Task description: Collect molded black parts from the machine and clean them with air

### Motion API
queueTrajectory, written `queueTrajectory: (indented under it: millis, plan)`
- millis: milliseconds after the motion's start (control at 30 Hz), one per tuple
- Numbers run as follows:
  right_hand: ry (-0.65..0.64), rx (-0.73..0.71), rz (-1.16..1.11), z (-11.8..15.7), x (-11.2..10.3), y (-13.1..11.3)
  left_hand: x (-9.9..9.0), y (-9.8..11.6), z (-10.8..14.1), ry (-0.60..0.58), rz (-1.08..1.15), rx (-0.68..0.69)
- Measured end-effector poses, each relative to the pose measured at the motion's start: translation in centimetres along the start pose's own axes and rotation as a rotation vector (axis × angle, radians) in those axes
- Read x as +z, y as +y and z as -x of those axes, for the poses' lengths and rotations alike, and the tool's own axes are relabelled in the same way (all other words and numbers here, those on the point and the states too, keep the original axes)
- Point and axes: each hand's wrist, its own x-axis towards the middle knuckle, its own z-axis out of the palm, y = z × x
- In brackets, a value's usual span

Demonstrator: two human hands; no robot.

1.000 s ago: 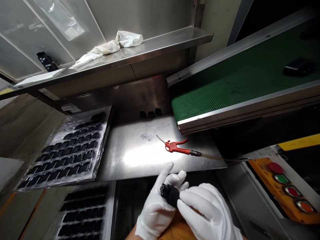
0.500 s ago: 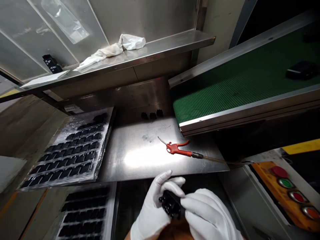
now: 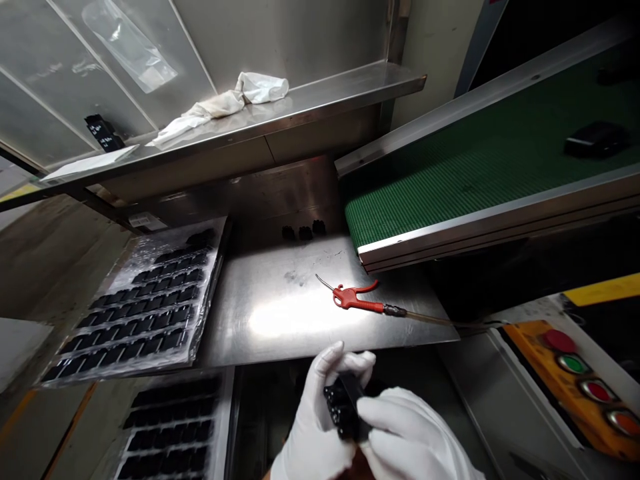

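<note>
Both hands wear white gloves and meet at the bottom of the view, in front of the steel table's near edge. My left hand [image 3: 315,420] is curled around a small black plastic part [image 3: 340,407] with rounded, knobby bumps on its side. My right hand [image 3: 405,433] has its fingertips pinched at the part's right edge, against a dark flat strip; whether the strip belongs to the part cannot be made out. Beyond the hands, a red air blow gun [image 3: 357,298] lies on the steel table [image 3: 280,333], its thin nozzle pointing up and left.
Rows of black parts lie on a plastic-covered tray [image 3: 135,307] at left, with another tray [image 3: 225,413] below. Several small black pieces [image 3: 305,233] sit at the table's back. A green conveyor belt [image 3: 450,167] carries a black object [image 3: 595,139]; an orange button box [image 3: 575,387] stands at right.
The black part has turned in my hands, so its flat dark strip stands more upright. Both hands have shifted slightly to the right. On the belt, the black object appears slightly further left.
</note>
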Motion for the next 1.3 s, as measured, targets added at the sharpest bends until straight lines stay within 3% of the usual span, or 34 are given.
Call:
queueTrajectory:
  millis: [100,300,500,600,733,833,933,1133,1300]
  plan:
    - [0.056,-0.018,0.028,-1.5,0.0,-0.5,0.7,-0.3,-0.2,0.049,0.075,-0.065]
    - [-0.029,0.063,0.032,-4.1,0.2,-1.3,0.5,-0.1,-0.5,0.136,0.532,-0.292]
    - [0.093,0.053,0.070,-4.4,-0.4,-0.7,0.4,1.1,-0.5,0.128,0.825,-0.416]
    - [0.040,0.063,0.174,-4.3,-0.4,-0.7,1.0,1.7,-0.5,0.183,0.929,-0.435]
    - [-0.059,0.129,0.187,-4.3,0.1,-1.4,1.6,1.8,-0.6,0.230,0.959,-0.444]
    - [-0.077,0.212,0.156,-4.4,0.6,-1.7,1.5,1.4,-0.7,0.202,0.941,-0.470]
    - [-0.086,0.262,0.124,-4.5,1.3,-1.7,1.2,1.3,-0.8,0.246,0.862,-0.514]
    - [-0.098,0.282,0.102,-4.2,2.4,-1.2,1.1,1.9,-1.8,0.308,0.851,-0.568]
    - [-0.138,0.256,0.110,-4.5,3.1,-1.1,0.2,1.2,-1.4,0.378,0.976,-0.530]
